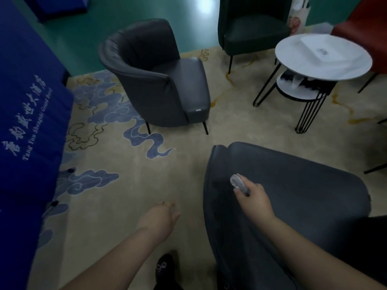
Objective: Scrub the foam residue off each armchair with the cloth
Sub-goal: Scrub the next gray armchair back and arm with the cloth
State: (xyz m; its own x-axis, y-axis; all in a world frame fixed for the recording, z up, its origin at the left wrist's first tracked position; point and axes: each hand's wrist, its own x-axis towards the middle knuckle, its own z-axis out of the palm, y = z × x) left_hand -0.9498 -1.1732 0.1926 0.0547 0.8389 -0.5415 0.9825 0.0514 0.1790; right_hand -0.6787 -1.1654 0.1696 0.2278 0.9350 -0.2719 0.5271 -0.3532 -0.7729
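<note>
My right hand (254, 195) is curled round a bunched grey cloth (238, 182), the wad sticking out past my thumb and pressed down onto the dark grey armchair (293, 185) right below me, on its back near the rounded left edge. My left hand (161, 215) hangs over the carpet (188, 132) with fingers loose and holding nothing, off to the left of this chair and not touching it, so the right hand is plainly the one on the job. The surface I'm working runs away from me and to the right, sloping down towards my legs, so I'd judge the next strokes want to travel along that long curve, outward from where the cloth sits now. The light is dim and the leather is dark, so I can't honestly tell whether any foam is left under or around the cloth. I count four armchairs in sight: the one under my hand, a second dark grey one (159, 80) standing well apart across the carpet ahead and to the left, a dark green one (251, 24) further back against the green wall, and the edge of a red one (368, 19) at top right. There is one cloth, and one small round white table (303, 65) with a lower shelf between the far chairs. To my left a blue banner (27, 97) with white lettering drapes down
</note>
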